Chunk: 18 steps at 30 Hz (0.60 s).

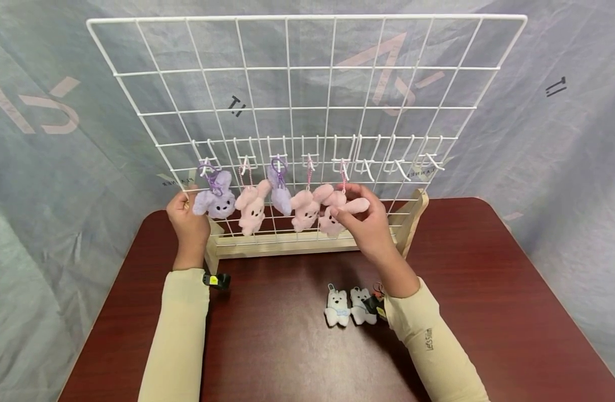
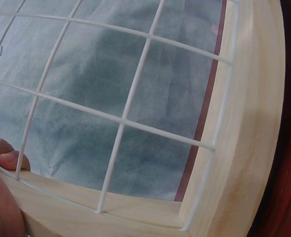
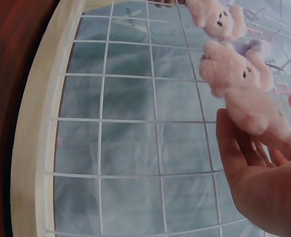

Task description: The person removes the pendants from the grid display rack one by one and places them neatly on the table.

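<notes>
A white wire grid rack (image 1: 307, 70) with a wooden base (image 1: 287, 245) stands upright. At its left side my left hand (image 1: 189, 220) grips the wooden frame (image 2: 61, 202), fingers behind and thumb side in front. My right hand (image 1: 365, 223) holds the rightmost pink long-eared plush keychain (image 1: 329, 223), thumb in front and fingers behind. Its pink chain (image 1: 344, 170) hangs on a white hook. To its left hang two more pink plush keychains (image 1: 304, 211) (image 1: 252, 209) and two purple ones (image 1: 220, 202) (image 1: 281, 198), the second turned away from view.
Several hooks to the right, such as one white hook (image 1: 400, 169), hold nothing. Two white bear keychains (image 1: 337, 308) (image 1: 361, 306) lie on the dark red table (image 1: 267, 335), with an orange item (image 1: 378, 290) partly hidden by my right wrist. A grey curtain (image 1: 36, 184) surrounds the table.
</notes>
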Motion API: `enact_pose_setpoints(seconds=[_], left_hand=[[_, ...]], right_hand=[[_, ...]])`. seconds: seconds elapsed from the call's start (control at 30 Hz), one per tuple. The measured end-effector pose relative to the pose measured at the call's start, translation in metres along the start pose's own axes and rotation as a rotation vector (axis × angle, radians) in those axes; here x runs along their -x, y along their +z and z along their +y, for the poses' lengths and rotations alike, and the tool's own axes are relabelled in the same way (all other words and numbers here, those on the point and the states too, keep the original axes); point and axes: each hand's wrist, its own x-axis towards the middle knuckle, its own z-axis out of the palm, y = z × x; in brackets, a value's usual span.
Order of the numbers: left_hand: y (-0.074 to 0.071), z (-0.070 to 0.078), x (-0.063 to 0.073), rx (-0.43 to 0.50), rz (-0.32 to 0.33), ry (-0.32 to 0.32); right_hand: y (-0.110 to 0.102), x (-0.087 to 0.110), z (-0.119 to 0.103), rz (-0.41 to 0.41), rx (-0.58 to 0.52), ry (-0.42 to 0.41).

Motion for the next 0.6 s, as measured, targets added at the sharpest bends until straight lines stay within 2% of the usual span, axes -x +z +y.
enact_pose_setpoints(seconds=[0.13, 0.3, 0.43, 0.53, 0.6], left_hand=[[0.0, -0.004, -0.001, -0.004, 0.002, 0.01], [-0.005, -0.025, -0.006, -0.004, 0.012, 0.011], [-0.007, -0.034, -0.009, 0.003, 0.016, 0.016], [-0.008, -0.035, -0.009, -0.005, 0.011, 0.018], [-0.007, -0.033, -0.009, -0.007, 0.012, 0.014]], right_hand=[[-0.001, 0.001, -0.002, 0.01, 0.0, -0.011], [-0.001, 0.003, -0.007, -0.021, -0.035, -0.014], [0.0, 0.006, -0.012, -0.102, -0.14, 0.006], [0.001, 0.009, -0.016, -0.159, -0.196, 0.01], [0.001, 0.011, -0.018, -0.187, -0.196, -0.003]])
